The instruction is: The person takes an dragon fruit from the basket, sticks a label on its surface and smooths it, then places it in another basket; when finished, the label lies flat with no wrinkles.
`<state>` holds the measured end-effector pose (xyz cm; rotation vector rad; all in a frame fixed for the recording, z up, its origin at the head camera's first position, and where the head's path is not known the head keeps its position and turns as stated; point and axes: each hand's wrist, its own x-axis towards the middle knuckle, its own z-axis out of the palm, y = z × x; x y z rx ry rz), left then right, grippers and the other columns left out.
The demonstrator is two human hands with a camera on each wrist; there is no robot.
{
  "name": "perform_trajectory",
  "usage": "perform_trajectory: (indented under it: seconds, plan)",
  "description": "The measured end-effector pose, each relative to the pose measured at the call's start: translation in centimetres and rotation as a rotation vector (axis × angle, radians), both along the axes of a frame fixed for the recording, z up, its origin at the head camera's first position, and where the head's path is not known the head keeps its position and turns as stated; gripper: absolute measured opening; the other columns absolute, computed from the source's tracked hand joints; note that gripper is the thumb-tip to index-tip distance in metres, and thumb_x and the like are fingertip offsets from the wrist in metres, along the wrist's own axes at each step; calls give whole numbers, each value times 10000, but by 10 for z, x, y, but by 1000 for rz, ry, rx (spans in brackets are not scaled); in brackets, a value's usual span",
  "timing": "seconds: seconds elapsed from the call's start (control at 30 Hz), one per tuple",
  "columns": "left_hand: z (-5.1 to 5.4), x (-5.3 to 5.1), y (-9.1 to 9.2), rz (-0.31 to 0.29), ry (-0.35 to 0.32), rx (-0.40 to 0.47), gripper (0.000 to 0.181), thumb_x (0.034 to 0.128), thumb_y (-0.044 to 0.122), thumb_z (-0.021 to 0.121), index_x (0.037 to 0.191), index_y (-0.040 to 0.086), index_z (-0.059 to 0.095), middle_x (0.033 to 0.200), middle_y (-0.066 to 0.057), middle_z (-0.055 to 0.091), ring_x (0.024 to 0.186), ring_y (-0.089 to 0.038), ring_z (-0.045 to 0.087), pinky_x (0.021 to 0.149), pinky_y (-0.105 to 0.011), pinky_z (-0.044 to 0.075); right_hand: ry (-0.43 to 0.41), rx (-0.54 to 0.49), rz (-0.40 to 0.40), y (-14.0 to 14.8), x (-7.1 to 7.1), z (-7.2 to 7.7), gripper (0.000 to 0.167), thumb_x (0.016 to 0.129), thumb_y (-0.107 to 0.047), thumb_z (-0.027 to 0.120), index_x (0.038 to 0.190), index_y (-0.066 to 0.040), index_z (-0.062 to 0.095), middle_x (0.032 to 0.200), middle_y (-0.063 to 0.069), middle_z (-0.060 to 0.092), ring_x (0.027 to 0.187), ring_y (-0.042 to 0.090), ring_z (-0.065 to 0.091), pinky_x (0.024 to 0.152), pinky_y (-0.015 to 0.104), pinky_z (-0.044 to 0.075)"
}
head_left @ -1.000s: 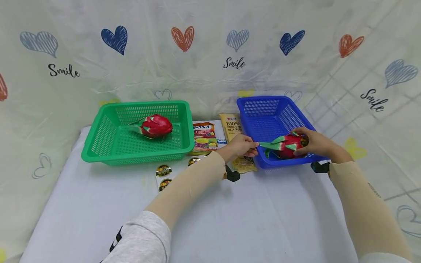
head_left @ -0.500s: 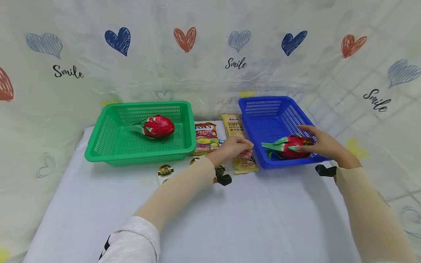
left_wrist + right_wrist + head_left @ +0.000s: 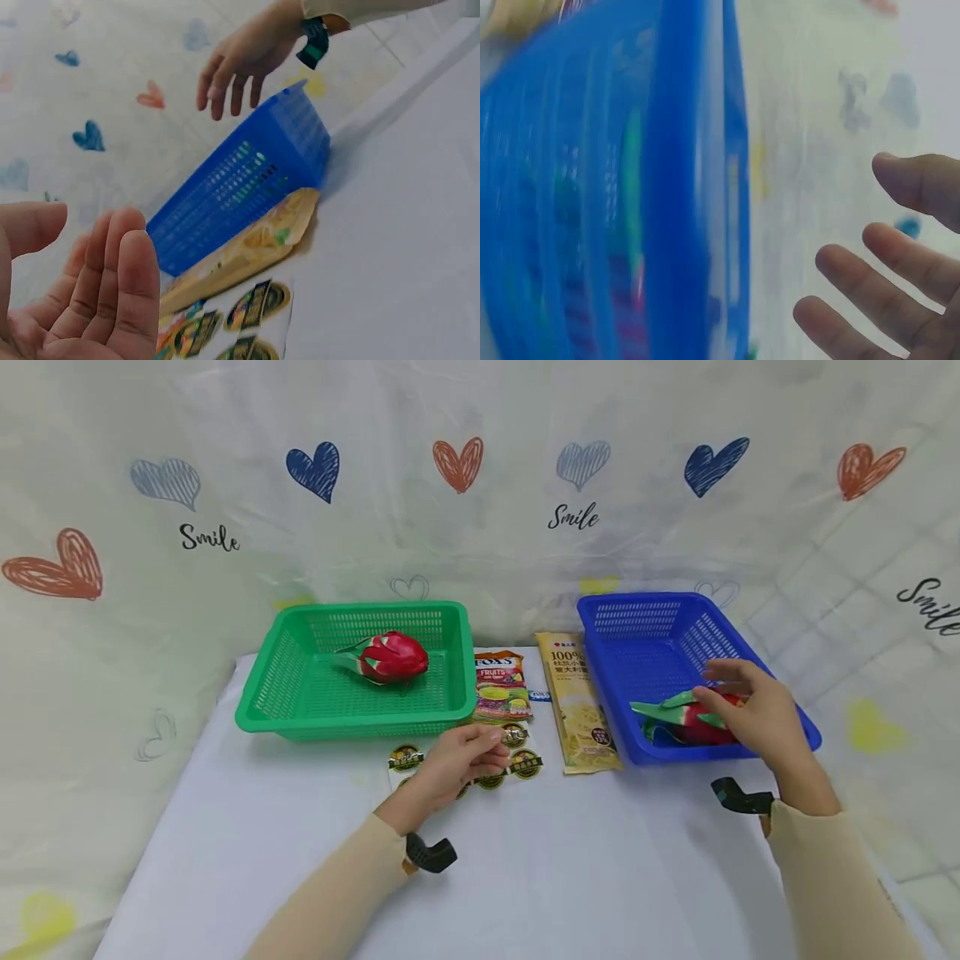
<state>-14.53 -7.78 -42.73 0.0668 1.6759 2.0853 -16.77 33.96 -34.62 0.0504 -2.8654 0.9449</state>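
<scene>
A red dragon fruit with green leafy scales (image 3: 708, 727) lies in the front of the blue basket (image 3: 720, 756). My right hand (image 3: 761, 714) hovers above it with fingers spread, hiding its right end. The right wrist view shows those fingers (image 3: 844, 262) apart from the basket, holding nothing. My left hand (image 3: 461, 764) is over a sheet of round black-and-gold stickers (image 3: 527, 763), its fingers loosely bent. In the left wrist view its thumb and fingers (image 3: 136, 277) stand apart with nothing between them. A second dragon fruit (image 3: 393, 657) lies in the green basket (image 3: 356, 727).
Between the baskets lie a candy bag (image 3: 502, 685) and a long yellow pasta pack (image 3: 581, 710). Part of a small blue-and-white packet (image 3: 540, 696) shows between these. A white cloth covers the table (image 3: 570, 877). Behind it hangs a sheet with printed hearts (image 3: 457, 464).
My left hand has left the blue basket's edge and moved left over the stickers. My right hand has let go of the dragon fruit and lifted. The head view has shifted left.
</scene>
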Motion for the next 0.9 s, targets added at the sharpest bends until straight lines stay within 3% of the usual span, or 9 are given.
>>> perform_trajectory:
  seconds: [0.13,0.27,0.4,0.53,0.7,0.9]
  plan:
    - [-14,25,-47,66,-39,67,527,1112,267,507,1461,-122,445,950,45,735,887,-73,729,838,-224,618,55,-17,72,-41,4,4,584,1025,-424,649,1474,-75,516,1412,247,614,1269,463,569,979,649,481]
    - [-19,35,-85,185,-59,127,581,1122,296,474,1501,-134,376,957,45,745,901,-89,743,844,-236,618,98,-54,175,-89,-4,11,520,1011,-356,692,1429,-77,557,1364,239,650,1233,469,607,996,685,485]
    - [-15,29,-109,331,-46,175,609,1111,370,491,1477,-111,416,972,20,764,901,-105,751,831,-231,618,99,-76,267,-139,-27,14,511,1003,-333,709,1431,-93,566,1371,210,657,1236,449,629,980,649,524]
    - [-12,19,-122,420,-24,203,505,1109,358,498,1348,-86,514,960,6,789,892,-109,764,820,-231,622,49,-91,365,-180,-59,10,539,1009,-323,701,1470,-95,539,1395,199,635,1251,423,621,995,613,526]
    - [-13,10,-126,467,-6,191,292,1118,262,490,1164,-10,585,925,-8,798,866,-116,777,808,-242,631,-26,-101,470,-228,-96,5,517,1018,-296,687,1470,-101,532,1391,203,634,1250,408,628,998,581,547]
    - [-12,10,-128,483,40,113,350,1100,214,535,1187,-108,643,915,-23,809,840,-115,785,796,-255,638,-70,-74,572,-289,-128,14,527,1011,-293,699,1471,-99,529,1355,190,643,1202,371,663,956,520,571]
